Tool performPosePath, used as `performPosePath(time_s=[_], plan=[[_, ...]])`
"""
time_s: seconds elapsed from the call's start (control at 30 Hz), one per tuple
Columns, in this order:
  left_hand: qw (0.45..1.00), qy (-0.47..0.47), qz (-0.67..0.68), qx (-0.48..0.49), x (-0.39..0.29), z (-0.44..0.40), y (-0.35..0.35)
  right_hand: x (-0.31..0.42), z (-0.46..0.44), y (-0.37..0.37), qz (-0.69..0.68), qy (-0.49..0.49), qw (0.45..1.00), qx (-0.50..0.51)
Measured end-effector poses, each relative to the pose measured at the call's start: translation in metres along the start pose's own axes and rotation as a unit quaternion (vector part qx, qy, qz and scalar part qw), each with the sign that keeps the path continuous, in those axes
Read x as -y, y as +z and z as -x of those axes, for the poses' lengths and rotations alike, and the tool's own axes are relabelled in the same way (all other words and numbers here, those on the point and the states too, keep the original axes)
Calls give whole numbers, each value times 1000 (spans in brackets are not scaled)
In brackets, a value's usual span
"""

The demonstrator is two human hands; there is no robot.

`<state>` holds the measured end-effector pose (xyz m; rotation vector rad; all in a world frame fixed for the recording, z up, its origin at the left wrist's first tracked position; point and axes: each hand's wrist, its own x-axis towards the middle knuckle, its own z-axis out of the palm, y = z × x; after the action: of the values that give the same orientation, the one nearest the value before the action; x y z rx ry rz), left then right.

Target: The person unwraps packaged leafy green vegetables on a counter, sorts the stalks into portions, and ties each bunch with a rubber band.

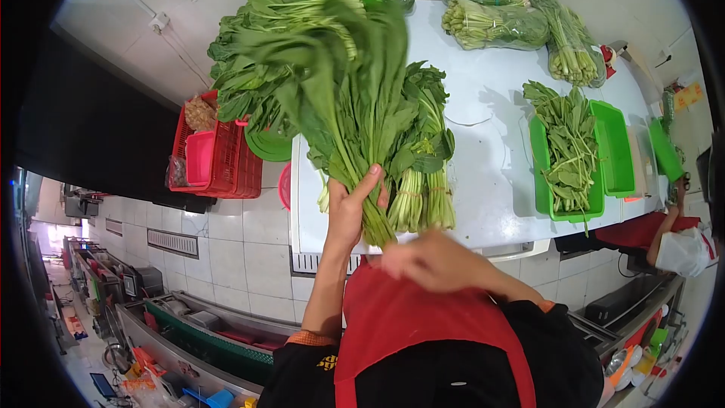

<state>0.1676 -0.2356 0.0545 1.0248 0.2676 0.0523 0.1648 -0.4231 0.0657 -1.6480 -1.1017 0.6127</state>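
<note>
At the centre of the frame, a bunch of leafy greens [349, 132] was held over the white table [487, 181], leaves fanned toward the upper left and partly blurred. Left hand [348, 210] was closed round the stems, thumb across the front. Right hand [429, 261], lower centre, was blurred near the stem ends; could not tell whether it gripped anything. Banded bundles [436, 189] lay just right of the bunch, a heap of greens [253, 53] upper left.
</note>
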Motion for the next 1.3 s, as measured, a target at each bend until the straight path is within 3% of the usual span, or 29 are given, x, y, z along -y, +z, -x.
performPosePath(time_s=[0.07, 0.13, 0.2, 0.27, 0.33, 0.37, 0.43, 0.53, 0.57, 0.6, 0.67, 0.7, 0.77, 0.8, 0.87, 0.93, 0.97, 1.0, 1.07, 1.13, 1.2, 1.3], plan=[[992, 79, -31, -94, 2, -7, -4, -3, 10, -8, 85, 54, 994, 37], [978, 51, -29, -200, -6, -9, -18, -8, 37, -26, 251, 178, 946, 105], [963, 57, -50, -258, -9, -7, -37, -9, 70, -66, 168, 270, 945, -72], [982, 36, -19, -184, -21, 0, -48, -3, 106, -100, 157, 215, 914, -305], [993, 34, 43, -108, -13, -2, -64, 6, 126, -124, 171, 191, 864, -433], [992, 24, 89, -91, -10, 0, -68, 5, 130, -128, 170, 194, 862, -438], [986, 16, 162, -30, -4, -1, -78, -8, 126, -133, 204, 287, 812, -465], [970, -4, 229, 87, -3, -2, -42, -65, 105, -131, 197, 347, 815, -421], [971, -11, 218, 98, -2, -1, -34, -113, 107, -123, 395, 249, 774, -428], [976, -6, 190, 107, 0, -2, -28, -109, 88, -112, 383, 230, 793, -414], [977, 19, 184, 107, 1, -2, -21, -77, 59, -95, 566, 196, 698, -392], [981, 11, 166, 104, 1, -3, -17, -68, 44, -86, 491, 164, 767, -380], [984, 2, 146, 98, 7, 0, -10, -37, 14, -63, 137, 149, 934, -293], [988, -7, 136, 78, 12, 0, -9, -30, 5, -49, 28, 138, 963, -230], [991, -11, 124, 57, 15, 1, -2, -28, -13, -20, 0, 121, 976, -179], [997, 66, 32, 35, 10, 6, 7, -29, -23, -6, -13, 228, 960, -159], [998, 57, 3, 24, 7, 9, 3, -25, -27, -9, -53, 290, 943, -154], [998, 61, 4, 17, 2, 11, -2, -26, -27, -10, -52, 287, 945, -147], [992, 58, 92, 70, -2, 16, -9, -30, -20, -11, -46, 154, 972, -171], [992, 53, 96, 59, -2, 15, -6, -26, -23, -14, -42, 154, 975, -154], [978, -13, 207, 37, 14, 4, -13, -26, -29, -14, 23, 292, 953, -71], [982, -13, 186, 34, 23, 5, -22, -46, -23, -14, -40, 253, 965, -56]])
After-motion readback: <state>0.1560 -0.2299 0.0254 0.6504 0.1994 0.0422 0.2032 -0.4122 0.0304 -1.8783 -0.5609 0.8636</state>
